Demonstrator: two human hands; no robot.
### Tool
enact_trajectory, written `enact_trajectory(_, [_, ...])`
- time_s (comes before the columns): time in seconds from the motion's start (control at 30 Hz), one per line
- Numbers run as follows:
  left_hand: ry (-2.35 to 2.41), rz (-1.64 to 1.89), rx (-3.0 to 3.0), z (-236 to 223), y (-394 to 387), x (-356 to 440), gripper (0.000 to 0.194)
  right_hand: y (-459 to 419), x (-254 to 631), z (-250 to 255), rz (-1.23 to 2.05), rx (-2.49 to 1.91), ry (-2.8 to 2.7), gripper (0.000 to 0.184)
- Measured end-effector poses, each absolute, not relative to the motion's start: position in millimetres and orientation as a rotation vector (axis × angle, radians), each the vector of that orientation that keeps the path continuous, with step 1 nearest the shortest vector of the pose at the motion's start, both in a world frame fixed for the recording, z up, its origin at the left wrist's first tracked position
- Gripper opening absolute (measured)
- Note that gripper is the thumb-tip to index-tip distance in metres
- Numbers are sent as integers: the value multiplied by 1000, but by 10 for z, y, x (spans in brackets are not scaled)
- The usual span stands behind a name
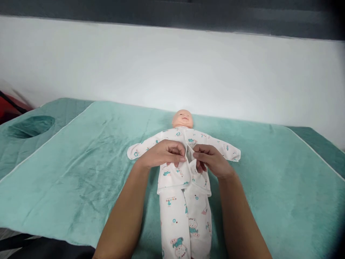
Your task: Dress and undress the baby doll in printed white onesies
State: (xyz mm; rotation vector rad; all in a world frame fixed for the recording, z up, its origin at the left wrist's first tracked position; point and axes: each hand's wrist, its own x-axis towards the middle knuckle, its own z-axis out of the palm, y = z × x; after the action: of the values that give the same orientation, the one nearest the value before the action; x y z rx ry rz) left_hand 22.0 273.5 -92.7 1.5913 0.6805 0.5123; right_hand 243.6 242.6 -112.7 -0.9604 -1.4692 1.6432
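A baby doll (pixel 183 118) lies on its back, dressed in a white printed baby jacket (pixel 172 175) and matching trousers (pixel 175 219). The jacket sleeves stretch out to both sides. My left hand (pixel 165 154) pinches one front edge of the jacket at the chest. On the other side, my right hand (pixel 208 158) pinches the opposite front edge. Between my fingers the two edges stand slightly apart, showing a small gap. Lower down, the jacket front lies over the waist of the trousers. Any fastener between my fingertips is hidden.
A green plush cover (pixel 81 172) spreads under the doll. At the left it has a round face hole (pixel 31 126). A white wall (pixel 161 64) rises behind, with a dark band above. Something red (pixel 12 108) is at the far left edge.
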Motion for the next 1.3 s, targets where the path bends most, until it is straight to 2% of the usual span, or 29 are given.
enact_trajectory(0.33, [581, 549, 1440, -966, 2716, 248, 21, 2477, 2525, -1210, 1711, -730, -1406, 8])
enact_trajectory(0.63, [621, 607, 1437, -953, 2697, 302, 18, 2499, 2500, -1262, 1648, -781, -1485, 20])
enact_trajectory(1.03, [626, 629, 1406, -948, 2670, 357, 19, 2505, 2522, -1259, 1632, -785, -1591, 17])
enact_trajectory(1.3, [632, 613, 1407, -951, 2676, 356, 18, 2501, 2488, -1261, 1639, -797, -1516, 30])
